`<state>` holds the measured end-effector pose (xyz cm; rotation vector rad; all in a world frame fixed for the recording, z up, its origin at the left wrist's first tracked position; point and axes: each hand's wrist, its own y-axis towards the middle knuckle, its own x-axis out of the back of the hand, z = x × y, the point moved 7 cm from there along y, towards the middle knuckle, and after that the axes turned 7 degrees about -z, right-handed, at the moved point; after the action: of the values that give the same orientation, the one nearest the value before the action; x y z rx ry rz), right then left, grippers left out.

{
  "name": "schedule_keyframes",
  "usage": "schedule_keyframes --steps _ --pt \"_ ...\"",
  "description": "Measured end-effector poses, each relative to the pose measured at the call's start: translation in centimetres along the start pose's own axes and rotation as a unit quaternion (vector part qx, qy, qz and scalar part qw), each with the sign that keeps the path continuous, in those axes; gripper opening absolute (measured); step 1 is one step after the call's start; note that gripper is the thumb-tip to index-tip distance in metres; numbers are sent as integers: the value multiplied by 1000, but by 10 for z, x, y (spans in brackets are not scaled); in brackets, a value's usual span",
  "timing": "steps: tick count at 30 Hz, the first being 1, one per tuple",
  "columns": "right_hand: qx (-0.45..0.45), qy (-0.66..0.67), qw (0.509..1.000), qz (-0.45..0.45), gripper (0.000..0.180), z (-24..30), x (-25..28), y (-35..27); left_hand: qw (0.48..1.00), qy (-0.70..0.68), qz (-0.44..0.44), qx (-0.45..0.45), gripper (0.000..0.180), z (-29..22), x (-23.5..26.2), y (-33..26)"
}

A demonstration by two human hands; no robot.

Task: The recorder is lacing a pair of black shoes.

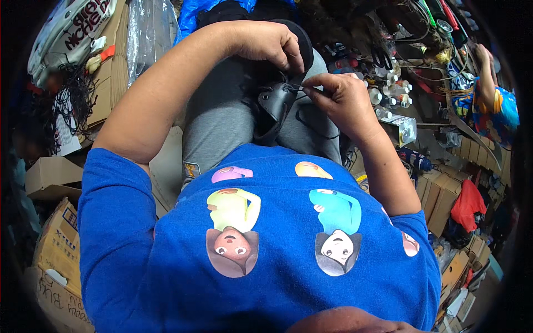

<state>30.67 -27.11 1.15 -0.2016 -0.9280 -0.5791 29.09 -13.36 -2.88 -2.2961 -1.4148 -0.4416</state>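
A black shoe [275, 105] rests in my lap between my grey-trousered thighs, its heel end toward me and eyelets along its opening. At its right side, my right hand [341, 100] pinches a thin black shoelace [295, 87] between thumb and forefinger, close to the eyelets. Farther off and to the left, my left hand [272, 47] bends over the far part of the shoe, fingers curled downward. What those left fingers hold is hidden against the dark shoe. A loop of black cord [316, 127] lies across my right thigh.
Several capped plastic bottles [394, 91] stand to the right. Beyond them are another person's arm [486, 69] and patterned clothing. Cardboard boxes [58, 177] and a bundle of black laces [72, 100] sit at left. A red bag [469, 205] lies at right.
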Motion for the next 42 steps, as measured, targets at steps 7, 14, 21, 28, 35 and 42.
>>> schedule_keyframes --steps 7,14,21,28,35,42 --pt "-46 50 998 10 13 -4 -12 -5 1000 -20 -7 -3 29 -4 0 -7" --pt "-63 104 991 56 16 -15 -18 4 1000 -14 -17 10 27 -2 -2 -4" --pt "-91 152 977 122 16 -30 -17 14 1000 -4 -24 3 28 -2 2 -1" --pt "-63 173 981 62 14 -37 -22 10 1000 8 -18 -15 29 0 2 -1" --pt "73 -18 996 40 14 -9 -2 20 999 15 -35 -22 28 -1 0 4" --pt "118 -19 993 22 11 2 -10 24 999 14 -48 -8 21 7 1 14"
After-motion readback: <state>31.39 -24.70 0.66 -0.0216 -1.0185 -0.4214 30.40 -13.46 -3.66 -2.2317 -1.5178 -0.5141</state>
